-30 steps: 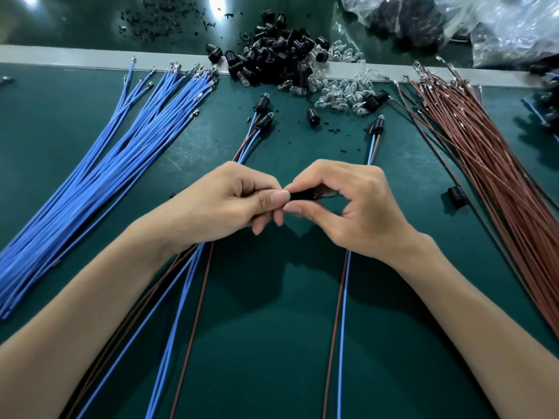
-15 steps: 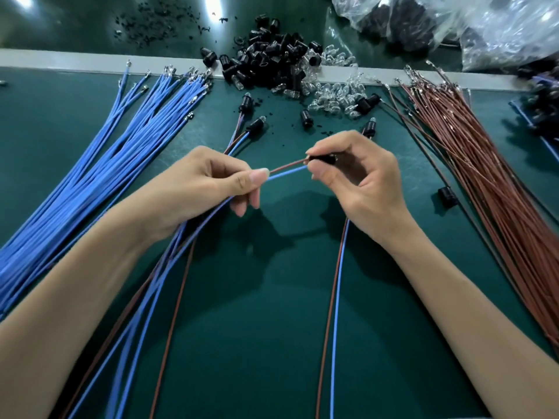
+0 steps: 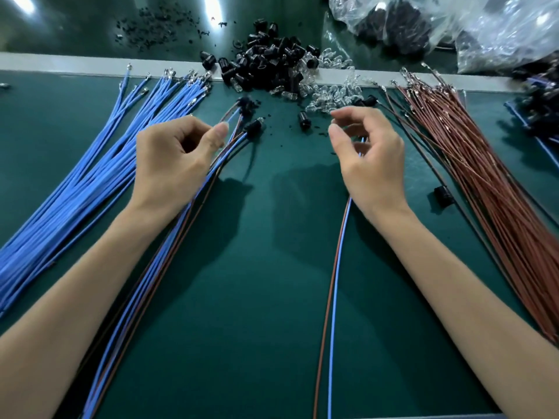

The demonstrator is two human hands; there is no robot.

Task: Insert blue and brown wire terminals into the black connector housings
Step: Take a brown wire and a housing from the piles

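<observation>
Wire pair [image 3: 335,267] | end hidden behind right hand [image 3: 372,155], grip apparently slack | left grip [image 3: 169,158] unclear

I see a matt, smooth green mat [image 3: 272,297]. Blue wires [image 3: 75,189] and brown wires [image 3: 499,192]: smooth plastic insulation, slight sheen. Terminals [image 3: 193,77] at the tips look like bright metal. Black housings [image 3: 266,68] are glossy plastic. Clear bulbs [image 3: 332,92] are glassy and shiny. Bags [image 3: 499,34] are thin clear plastic film, crinkled, glossy.
</observation>
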